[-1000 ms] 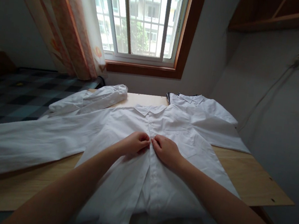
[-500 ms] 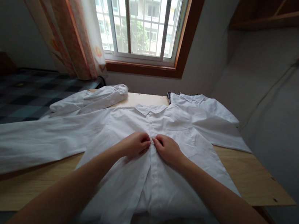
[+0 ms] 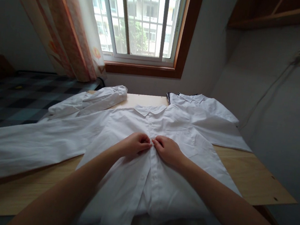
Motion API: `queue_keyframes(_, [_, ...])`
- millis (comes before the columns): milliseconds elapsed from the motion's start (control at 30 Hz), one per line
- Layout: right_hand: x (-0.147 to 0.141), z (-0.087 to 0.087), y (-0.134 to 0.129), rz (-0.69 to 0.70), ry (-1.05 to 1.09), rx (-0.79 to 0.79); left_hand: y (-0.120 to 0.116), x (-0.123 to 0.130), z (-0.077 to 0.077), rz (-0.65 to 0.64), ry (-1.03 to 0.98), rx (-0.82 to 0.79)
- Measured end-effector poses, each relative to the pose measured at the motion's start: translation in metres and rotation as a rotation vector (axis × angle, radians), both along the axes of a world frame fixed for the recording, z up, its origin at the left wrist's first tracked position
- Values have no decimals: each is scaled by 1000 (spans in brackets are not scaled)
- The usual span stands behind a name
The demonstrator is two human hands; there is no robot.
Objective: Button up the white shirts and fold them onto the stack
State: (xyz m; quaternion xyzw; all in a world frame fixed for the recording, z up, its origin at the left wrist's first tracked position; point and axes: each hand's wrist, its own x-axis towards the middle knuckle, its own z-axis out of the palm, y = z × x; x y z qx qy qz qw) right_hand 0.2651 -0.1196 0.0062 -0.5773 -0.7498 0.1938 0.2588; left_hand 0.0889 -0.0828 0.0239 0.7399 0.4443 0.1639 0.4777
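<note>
A white long-sleeved shirt (image 3: 131, 125) lies face up with its collar toward the window and its sleeves spread to both sides. My left hand (image 3: 137, 144) pinches the front edge of the shirt near mid-chest. Right beside it, my right hand (image 3: 166, 148) pinches the other front edge, and the fingertips of both hands nearly meet. Below the hands the two front edges lie apart, with small buttons showing along the left one. Whatever button is between the fingers is too small to make out.
The shirt lies on a wooden board (image 3: 249, 173). A crumpled white garment (image 3: 85, 100) is at the back left, and folded white clothing (image 3: 208, 105) at the back right. A checkered bed (image 3: 16, 98) stands left, below a curtain (image 3: 64, 23) and window.
Both hands stay at the same spot on the shirt, with only slight finger movement. The camera view has shifted a little.
</note>
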Motion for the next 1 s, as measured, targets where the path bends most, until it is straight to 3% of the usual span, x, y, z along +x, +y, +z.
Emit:
queue_keyframes(233, [7,-3,3,82,87,29,5,-4,0,93,56,75])
queue_keyframes(367, [19,4,7,38,131,97,8,-4,2,167,101,558])
queue_keyframes(433, [25,8,10,-20,126,125,8,-2,0,103,80,777])
queue_keyframes(500, [30,9,13,-66,120,150,7,-1,-4,-25,103,878])
queue_keyframes(700, [37,2,22,-129,94,181,3,-10,-18,-329,551,724])
queue_keyframes(767, [38,0,24,-142,73,184,4,-11,-18,-301,596,707])
queue_keyframes(900, [39,1,25,-152,48,186,11,-9,-19,-111,547,813])
queue_keyframes(1000, [37,2,24,-161,57,188,13,-9,-23,-167,568,749])
